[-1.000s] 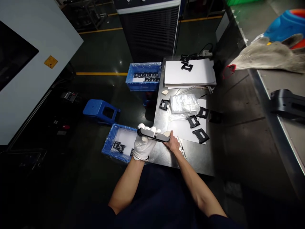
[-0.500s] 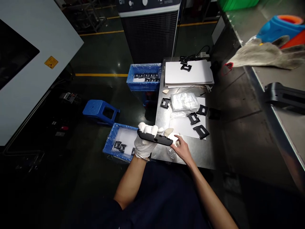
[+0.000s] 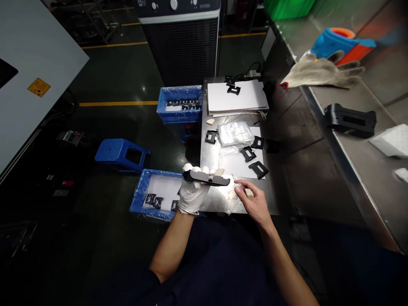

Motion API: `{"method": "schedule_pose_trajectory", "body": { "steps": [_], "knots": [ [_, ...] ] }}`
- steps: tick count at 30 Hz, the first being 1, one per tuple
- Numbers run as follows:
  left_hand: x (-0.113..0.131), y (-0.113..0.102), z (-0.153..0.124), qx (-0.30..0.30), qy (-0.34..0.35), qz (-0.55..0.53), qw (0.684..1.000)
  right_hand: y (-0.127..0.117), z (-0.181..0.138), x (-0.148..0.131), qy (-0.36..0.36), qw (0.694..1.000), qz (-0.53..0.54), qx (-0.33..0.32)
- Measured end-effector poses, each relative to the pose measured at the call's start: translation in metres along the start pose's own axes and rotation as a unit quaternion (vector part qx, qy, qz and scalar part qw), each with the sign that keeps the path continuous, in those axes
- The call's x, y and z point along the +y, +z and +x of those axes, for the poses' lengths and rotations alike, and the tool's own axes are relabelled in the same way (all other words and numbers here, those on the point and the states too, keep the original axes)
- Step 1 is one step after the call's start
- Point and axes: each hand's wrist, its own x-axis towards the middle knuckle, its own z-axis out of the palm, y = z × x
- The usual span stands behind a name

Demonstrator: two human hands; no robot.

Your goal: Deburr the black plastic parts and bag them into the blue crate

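My left hand (image 3: 193, 195), in a white glove, is shut on a long black moulded plastic part (image 3: 206, 178) with a grey face, held level over the near edge of the steel table. My right hand (image 3: 255, 204) is bare and pinches a small cream-coloured piece (image 3: 249, 194) between thumb and fingers. A thin metal blade (image 3: 234, 178) lies just beyond its fingertips. A crumpled clear plastic scrap (image 3: 230, 203) sits on the steel below the two hands. Several black frame parts (image 3: 247, 153) lie on a white sheet (image 3: 242, 165) beyond the hands.
A plastic-lined blue crate (image 3: 153, 195) with black parts stands left of the steel table (image 3: 212, 155), and another (image 3: 180, 104) stands behind. A white sheet stack (image 3: 237, 95) and plastic bag (image 3: 235, 134) occupy the table. A steel bench (image 3: 350, 170) runs along the right.
My right hand has moved away from the black part toward the near right and now pinches the cream piece. The view has swung slightly left, and my left hand still holds the part.
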Motion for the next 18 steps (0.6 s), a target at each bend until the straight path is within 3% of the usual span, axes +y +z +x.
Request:
{"method": "schedule_pose_trajectory", "body": {
  "steps": [8,11,14,18],
  "knots": [
    [-0.006,-0.015,-0.003,-0.012,-0.015,0.033,0.999,-0.008,-0.003,-0.002,-0.012,0.999,0.002,0.052],
    [-0.006,-0.026,-0.005,-0.009,-0.044,0.100,0.994,-0.012,-0.005,-0.001,-0.015,0.998,0.006,0.057],
    [-0.010,-0.033,-0.009,-0.024,-0.110,0.247,0.962,-0.008,-0.010,-0.005,-0.007,0.996,0.066,0.066],
    [-0.028,-0.033,-0.018,-0.022,-0.178,0.383,0.906,0.012,-0.011,-0.009,-0.030,0.978,0.152,0.139]
  ]
}}
